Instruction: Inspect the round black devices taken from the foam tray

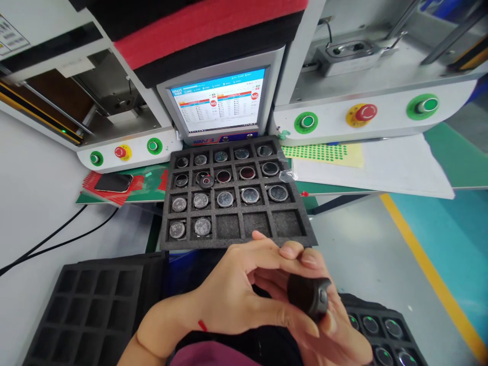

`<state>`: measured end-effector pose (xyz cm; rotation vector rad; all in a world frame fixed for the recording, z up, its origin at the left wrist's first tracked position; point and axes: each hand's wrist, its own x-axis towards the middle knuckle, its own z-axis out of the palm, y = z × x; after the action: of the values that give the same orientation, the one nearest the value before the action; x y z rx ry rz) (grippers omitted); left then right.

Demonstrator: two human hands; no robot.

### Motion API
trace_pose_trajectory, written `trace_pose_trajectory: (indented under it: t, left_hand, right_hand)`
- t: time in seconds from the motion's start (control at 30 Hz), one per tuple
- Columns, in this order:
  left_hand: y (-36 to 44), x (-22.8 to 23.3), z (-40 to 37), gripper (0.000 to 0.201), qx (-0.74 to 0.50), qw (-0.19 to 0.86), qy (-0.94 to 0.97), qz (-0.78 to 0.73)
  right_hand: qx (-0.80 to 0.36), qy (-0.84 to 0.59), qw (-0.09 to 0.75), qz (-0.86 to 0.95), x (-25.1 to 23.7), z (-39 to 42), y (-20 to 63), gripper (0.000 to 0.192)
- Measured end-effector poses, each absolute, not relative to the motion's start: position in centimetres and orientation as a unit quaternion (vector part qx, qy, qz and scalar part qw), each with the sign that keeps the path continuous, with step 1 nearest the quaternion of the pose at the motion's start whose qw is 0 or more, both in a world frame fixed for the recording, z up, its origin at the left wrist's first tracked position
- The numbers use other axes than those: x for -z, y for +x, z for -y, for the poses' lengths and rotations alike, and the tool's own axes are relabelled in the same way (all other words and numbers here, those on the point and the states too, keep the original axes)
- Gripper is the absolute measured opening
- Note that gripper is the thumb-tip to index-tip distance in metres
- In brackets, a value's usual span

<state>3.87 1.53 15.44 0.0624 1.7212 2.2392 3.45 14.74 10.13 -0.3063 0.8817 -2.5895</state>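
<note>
Both my hands meet at the bottom centre around a small round black watch body (309, 298). My left hand (236, 292) reaches in from the lower left, thumb under the part and fingers curled over it. My right hand (343, 338) cups it from below on the right. Just beyond them lies a black foam tray (305, 231) with several round watch bodies in its cells; three cells of its near row are bare. One watch body (206, 180) sits loose on top of the tray's second row.
A monitor (219, 101) showing red NG marks stands behind the tray. Test stations with green and red buttons flank it. An unfilled foam tray (91, 310) sits lower left, another tray with parts (385, 330) lower right. A phone (113, 182) lies at left.
</note>
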Motion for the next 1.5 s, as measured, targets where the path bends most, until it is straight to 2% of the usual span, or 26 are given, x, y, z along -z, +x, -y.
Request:
trace_pose_trajectory:
  t: [0.13,0.27,0.4,0.53,0.63,0.73,0.83,1.17,1.37,1.5]
  left_hand:
    - [3.7,-15.2,-1.3,0.049,-0.794,0.172,0.015,-0.583]
    - [3.2,-14.6,-1.1,0.043,-0.835,0.232,-0.002,-0.498]
    - [3.0,-14.5,-1.4,0.035,-0.854,0.252,-0.011,-0.455]
    - [3.6,-15.3,-1.8,0.036,-0.846,0.233,0.012,-0.479]
    - [4.2,-15.8,-2.0,0.031,-0.791,0.2,0.027,-0.578]
    - [4.7,-16.0,-2.2,0.027,-0.67,0.126,0.05,-0.73]
    - [5.1,-15.7,-2.4,0.029,-0.584,0.047,0.094,-0.805]
    - [5.3,-15.3,-2.9,0.029,-0.466,-0.077,0.188,-0.861]
    - [5.1,-15.2,-3.0,0.027,-0.367,-0.126,0.239,-0.89]
    - [5.0,-14.8,-2.9,0.026,-0.351,-0.161,0.246,-0.889]
  right_hand:
    - [0.923,-0.1,0.196,-0.315,-9.9,-14.3,3.2,0.032]
    - [0.918,-0.059,0.181,-0.347,-10.6,-14.2,3.2,0.034]
    - [0.897,0.0,0.186,-0.401,-12.2,-15.0,3.9,0.047]
    - [0.881,0.012,0.152,-0.448,-12.5,-16.0,4.4,0.033]
    - [0.869,-0.036,0.113,-0.481,-11.9,-16.3,4.4,0.023]
    - [0.859,-0.06,0.073,-0.503,-11.8,-16.1,4.4,0.021]
    - [0.856,-0.06,0.054,-0.51,-12.1,-15.6,4.6,0.018]
    - [0.897,-0.038,0.028,-0.44,-12.9,-14.2,4.1,0.005]
    - [0.921,-0.036,-0.003,-0.387,-13.1,-12.8,3.8,0.007]
    - [0.913,-0.037,-0.021,-0.406,-12.7,-12.9,3.8,0.008]
